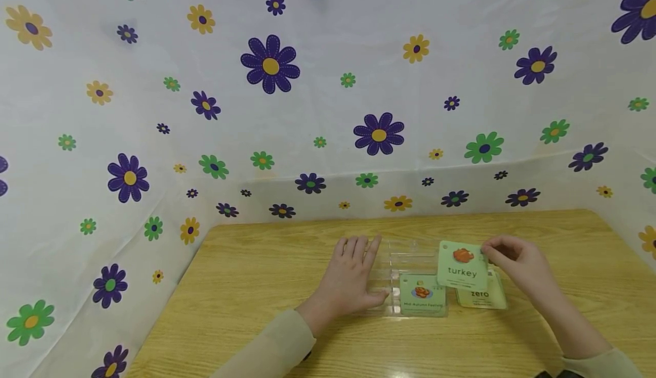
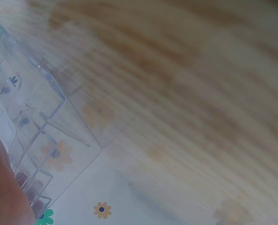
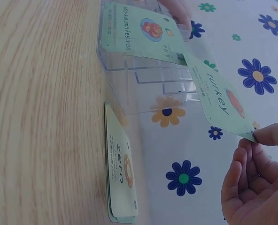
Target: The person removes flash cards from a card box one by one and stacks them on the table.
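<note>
1. Nearest, the stack of green cards topped "zero" (image 1: 480,296) lies flat on the wooden table (image 1: 246,287), just right of the clear plastic organizer (image 1: 397,258).
2. Beside it, the "Mid-Autumn Festival" card (image 1: 422,294) leans in the organizer's front compartment.
3. Above, the right hand (image 1: 517,264) pinches the pale green "turkey" card (image 1: 461,265) by its edge, tilted over the organizer.
4. Leftward, the left hand (image 1: 353,278) rests flat against the organizer's left side, fingers straight.
5. Beyond, bare tabletop runs to the flowered cloth (image 1: 328,110).

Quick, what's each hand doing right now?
Left hand: open, fingers straight, resting on the clear box.
Right hand: pinching the turkey card by its edge.
</note>
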The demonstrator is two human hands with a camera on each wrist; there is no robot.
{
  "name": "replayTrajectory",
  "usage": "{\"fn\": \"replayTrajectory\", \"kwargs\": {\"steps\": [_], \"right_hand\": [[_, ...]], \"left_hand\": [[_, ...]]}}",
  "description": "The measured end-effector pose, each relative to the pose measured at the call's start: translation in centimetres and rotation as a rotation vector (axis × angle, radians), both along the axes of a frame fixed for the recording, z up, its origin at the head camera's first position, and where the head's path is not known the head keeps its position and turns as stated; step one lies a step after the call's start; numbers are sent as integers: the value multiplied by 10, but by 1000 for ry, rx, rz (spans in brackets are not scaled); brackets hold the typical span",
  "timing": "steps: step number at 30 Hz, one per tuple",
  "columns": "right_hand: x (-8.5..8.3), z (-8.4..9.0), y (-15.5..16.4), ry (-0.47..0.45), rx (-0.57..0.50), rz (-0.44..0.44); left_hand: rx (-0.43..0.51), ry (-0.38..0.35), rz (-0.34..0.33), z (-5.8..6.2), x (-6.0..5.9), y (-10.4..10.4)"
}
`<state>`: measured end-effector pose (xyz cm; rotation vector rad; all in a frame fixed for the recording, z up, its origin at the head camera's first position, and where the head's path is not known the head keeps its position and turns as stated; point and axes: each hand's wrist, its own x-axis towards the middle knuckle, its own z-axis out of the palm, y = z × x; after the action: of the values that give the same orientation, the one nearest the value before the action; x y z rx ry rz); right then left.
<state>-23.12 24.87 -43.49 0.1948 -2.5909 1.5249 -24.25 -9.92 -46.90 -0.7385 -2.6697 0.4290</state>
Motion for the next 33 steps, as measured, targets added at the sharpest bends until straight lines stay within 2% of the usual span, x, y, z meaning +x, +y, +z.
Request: {"fn": "replayTrajectory", "kwargs": {"steps": [10, 33], "right_hand": [[-1, -3, 7, -18, -25, 3], [-6, -15, 20, -45, -35, 6]], "left_hand": [[-6, 24, -10, -1, 0, 0], [-19, -11, 7, 1, 1, 0]]}}
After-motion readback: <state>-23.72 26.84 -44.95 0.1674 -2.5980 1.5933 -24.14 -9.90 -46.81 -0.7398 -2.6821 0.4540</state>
